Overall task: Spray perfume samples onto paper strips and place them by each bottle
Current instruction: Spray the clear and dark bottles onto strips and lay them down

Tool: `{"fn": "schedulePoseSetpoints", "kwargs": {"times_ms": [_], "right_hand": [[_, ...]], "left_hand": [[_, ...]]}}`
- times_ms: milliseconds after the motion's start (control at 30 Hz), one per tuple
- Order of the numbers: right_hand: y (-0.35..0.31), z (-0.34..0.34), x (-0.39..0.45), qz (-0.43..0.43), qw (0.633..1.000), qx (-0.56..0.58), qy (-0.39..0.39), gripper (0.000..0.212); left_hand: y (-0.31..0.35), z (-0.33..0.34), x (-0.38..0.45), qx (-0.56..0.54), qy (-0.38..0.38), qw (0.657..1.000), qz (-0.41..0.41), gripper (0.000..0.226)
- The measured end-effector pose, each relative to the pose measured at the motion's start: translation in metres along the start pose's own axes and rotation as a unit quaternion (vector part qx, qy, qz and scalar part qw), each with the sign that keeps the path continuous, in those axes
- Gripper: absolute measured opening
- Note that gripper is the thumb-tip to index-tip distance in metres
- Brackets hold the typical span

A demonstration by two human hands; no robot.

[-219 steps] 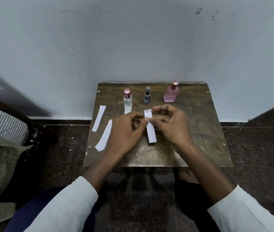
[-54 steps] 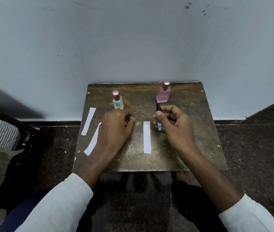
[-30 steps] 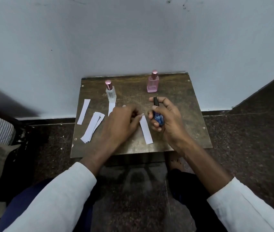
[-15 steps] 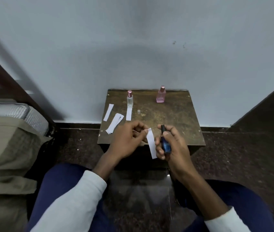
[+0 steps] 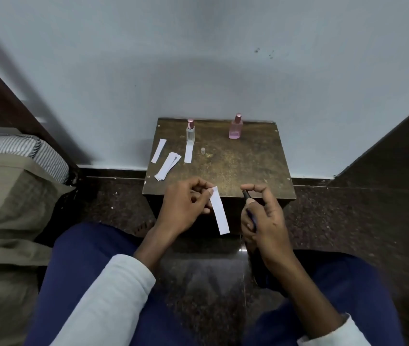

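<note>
Just off the near edge of the worktop [image 5: 260, 171], the left hand [image 5: 183, 208] pinches a paper strip [image 5: 219, 213] by its top end between thumb and fingers [image 5: 207, 187], and the strip hangs down and slightly right from that pinch, clear of the surface. Beside it to the right, apart from the strip, the right hand [image 5: 264, 218] grips a small blue bottle [image 5: 250, 213], fingers curled round its body, index finger arched over the dark top, which points up and left toward the strip.

Beyond the left fingers, at the far edge, stands a clear bottle [image 5: 190, 132] with a strip [image 5: 188, 152] lying just in front of it, touching or nearly touching its base. Left of that lie a loose stack of strips [image 5: 168, 166] and a single strip [image 5: 159, 151]. A small cap [image 5: 203, 150] sits just right of the placed strip. Beyond the right fingers, well apart, stands a pink bottle [image 5: 235, 127].

A bed [image 5: 11, 196] lies far left of both hands.
</note>
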State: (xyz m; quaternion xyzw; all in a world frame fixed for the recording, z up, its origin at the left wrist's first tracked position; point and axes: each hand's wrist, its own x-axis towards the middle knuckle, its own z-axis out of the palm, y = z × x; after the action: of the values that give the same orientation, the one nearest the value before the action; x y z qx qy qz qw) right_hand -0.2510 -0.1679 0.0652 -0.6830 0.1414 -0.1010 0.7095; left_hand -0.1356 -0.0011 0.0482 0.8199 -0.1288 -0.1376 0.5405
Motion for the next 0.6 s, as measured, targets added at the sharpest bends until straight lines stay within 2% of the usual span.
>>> {"fn": "schedulePoseSetpoints", "kwargs": {"times_ms": [33, 67, 100, 300, 600], "right_hand": [[0.003, -0.005, 0.003, -0.061, 0.988, -0.138, 0.021, 0.025], [0.007, -0.01, 0.007, -0.117, 0.961, -0.249, 0.036, 0.025], [0.01, -0.013, 0.009, -0.148, 0.94, -0.305, 0.043, 0.024], [0.025, -0.006, 0.02, -0.219, 0.912, -0.341, 0.059, 0.017], [0.037, -0.001, 0.023, -0.27, 0.908, -0.315, 0.057, 0.017]], "left_hand": [[-0.001, 0.001, 0.003, 0.004, -0.002, 1.0, 0.002, 0.007], [-0.001, 0.002, 0.007, 0.005, -0.001, 1.0, 0.005, 0.008], [-0.001, 0.003, 0.01, 0.005, 0.001, 1.0, 0.009, 0.008], [0.003, 0.011, 0.022, 0.022, 0.017, 0.999, 0.032, 0.007], [0.006, 0.005, 0.02, 0.037, 0.032, 0.997, 0.06, 0.006]]}}
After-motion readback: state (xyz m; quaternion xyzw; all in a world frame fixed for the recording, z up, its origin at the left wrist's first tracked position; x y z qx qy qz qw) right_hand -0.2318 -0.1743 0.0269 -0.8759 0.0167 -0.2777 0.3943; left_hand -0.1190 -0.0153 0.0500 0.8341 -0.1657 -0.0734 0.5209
